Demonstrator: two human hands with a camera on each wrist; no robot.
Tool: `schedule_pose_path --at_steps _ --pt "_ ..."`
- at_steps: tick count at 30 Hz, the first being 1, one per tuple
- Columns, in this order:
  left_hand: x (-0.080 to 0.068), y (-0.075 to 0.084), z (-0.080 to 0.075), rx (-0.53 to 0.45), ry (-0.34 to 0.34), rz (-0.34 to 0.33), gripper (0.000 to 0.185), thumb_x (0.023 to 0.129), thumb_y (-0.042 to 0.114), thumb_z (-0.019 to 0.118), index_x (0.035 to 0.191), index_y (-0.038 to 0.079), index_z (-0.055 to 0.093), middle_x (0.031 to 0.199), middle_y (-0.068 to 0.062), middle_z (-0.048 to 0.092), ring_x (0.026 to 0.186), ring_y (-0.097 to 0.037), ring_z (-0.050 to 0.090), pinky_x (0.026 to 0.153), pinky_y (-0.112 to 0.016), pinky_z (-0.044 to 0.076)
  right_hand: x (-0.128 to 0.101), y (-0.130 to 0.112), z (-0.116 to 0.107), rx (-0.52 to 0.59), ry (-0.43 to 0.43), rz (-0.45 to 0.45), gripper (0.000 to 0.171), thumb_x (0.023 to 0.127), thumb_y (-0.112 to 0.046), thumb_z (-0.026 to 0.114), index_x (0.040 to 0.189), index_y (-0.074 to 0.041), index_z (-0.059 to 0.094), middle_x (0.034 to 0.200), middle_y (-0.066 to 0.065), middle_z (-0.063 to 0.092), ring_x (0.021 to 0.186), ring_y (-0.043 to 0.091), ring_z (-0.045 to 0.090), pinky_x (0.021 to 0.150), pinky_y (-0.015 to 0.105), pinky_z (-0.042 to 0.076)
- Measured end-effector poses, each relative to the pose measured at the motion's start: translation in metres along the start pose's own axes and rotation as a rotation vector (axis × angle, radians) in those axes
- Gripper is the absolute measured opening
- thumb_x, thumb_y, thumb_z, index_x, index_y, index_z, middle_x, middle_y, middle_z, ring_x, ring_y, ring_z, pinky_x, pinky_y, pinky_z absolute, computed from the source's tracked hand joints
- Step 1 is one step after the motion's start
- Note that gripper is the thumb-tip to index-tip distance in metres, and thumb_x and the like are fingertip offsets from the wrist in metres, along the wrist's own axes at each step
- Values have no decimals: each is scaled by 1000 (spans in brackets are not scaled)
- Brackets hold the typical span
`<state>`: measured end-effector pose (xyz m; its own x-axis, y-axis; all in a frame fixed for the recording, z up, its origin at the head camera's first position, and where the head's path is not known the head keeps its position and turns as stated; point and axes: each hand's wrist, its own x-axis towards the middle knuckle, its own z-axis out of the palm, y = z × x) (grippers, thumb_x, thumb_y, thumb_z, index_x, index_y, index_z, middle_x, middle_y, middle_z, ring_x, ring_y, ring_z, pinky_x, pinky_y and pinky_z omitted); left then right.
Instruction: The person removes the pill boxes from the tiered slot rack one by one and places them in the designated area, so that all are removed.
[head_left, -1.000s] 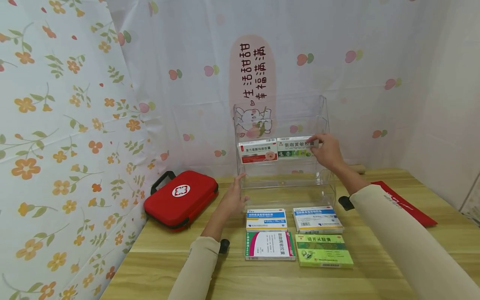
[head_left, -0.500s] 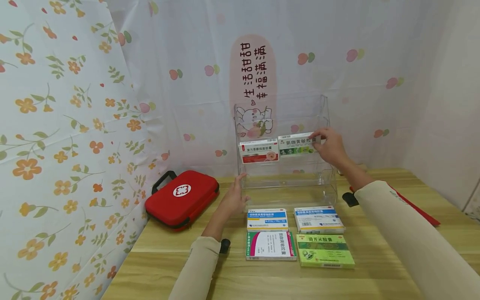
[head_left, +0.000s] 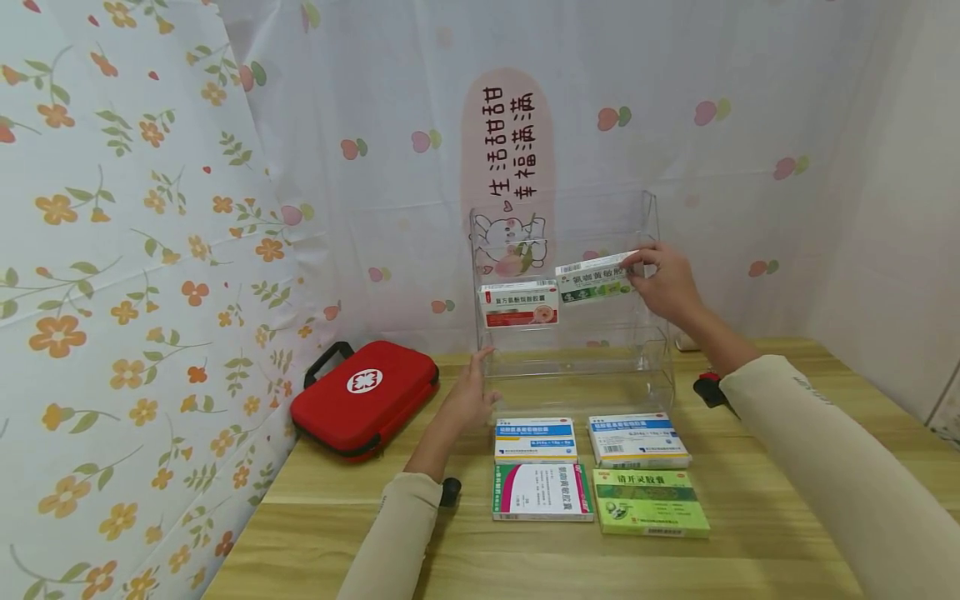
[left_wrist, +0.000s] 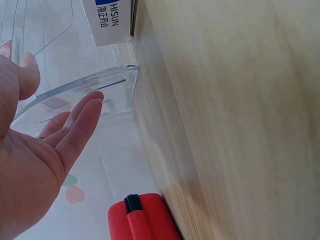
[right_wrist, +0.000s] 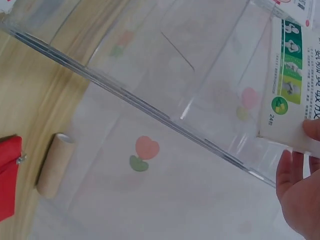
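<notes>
Fingertips of my right hand [head_left: 667, 283] pinch the right end of the green-and-white medicine box [head_left: 596, 277], held tilted at the middle tier of the clear acrylic rack [head_left: 652, 367], just beside the red-and-white box [head_left: 519, 303] standing there. My left hand [head_left: 468, 398] rests open, fingers straight, against the rack's lower left corner.

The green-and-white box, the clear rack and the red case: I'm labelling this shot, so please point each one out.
green-and-white box [head_left: 594, 280], head view, middle of its printed front face.
clear rack [head_left: 577, 385], head view, front wall of the bottom tier.
red case [head_left: 363, 397], head view, middle of its lid.
</notes>
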<state>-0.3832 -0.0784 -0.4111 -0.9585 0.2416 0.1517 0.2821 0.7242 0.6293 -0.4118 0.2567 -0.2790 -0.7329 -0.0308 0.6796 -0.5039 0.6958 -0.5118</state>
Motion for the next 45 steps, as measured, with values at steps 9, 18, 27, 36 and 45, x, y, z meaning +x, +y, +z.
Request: schedule_pose_path --at_steps 9,18,27,36,45 --pt "0 1 1 -5 3 3 83 96 14 66 153 38 11 151 -21 36 134 -40 44 106 -56 39 -5 -9 -8 -15 66 -161 14 88 7 67 100 4 74 119 21 59 109 36 56 75 15 44" --pt "0 1 2 -8 11 7 84 95 14 67 153 39 11 150 -21 36 132 -39 46 106 -56 40 -15 -24 -12 49 118 -233 16 90 9 64 101 6 74 113 23 58 100 33 55 74 3 40" --pt "0 1 2 -15 11 2 84 95 13 67 153 37 12 152 -20 34 135 -39 43 106 -56 39 -34 -40 -19 176 52 -64 19 96 -2 62 109 7 72 115 20 56 98 17 48 72 5 44" --pt "1 -1 4 -23 9 0 85 95 13 67 153 39 11 151 -20 35 135 -38 43 106 -54 40 -52 -41 -19 215 -40 -60 22 100 -5 57 115 2 71 110 17 64 84 19 48 60 13 41" --pt "1 0 4 -21 8 -8 85 95 14 67 153 40 10 150 -20 36 132 -38 47 105 -54 41 -81 -45 -19 405 -134 51 26 99 -6 60 121 6 66 126 18 56 89 9 66 75 21 56"
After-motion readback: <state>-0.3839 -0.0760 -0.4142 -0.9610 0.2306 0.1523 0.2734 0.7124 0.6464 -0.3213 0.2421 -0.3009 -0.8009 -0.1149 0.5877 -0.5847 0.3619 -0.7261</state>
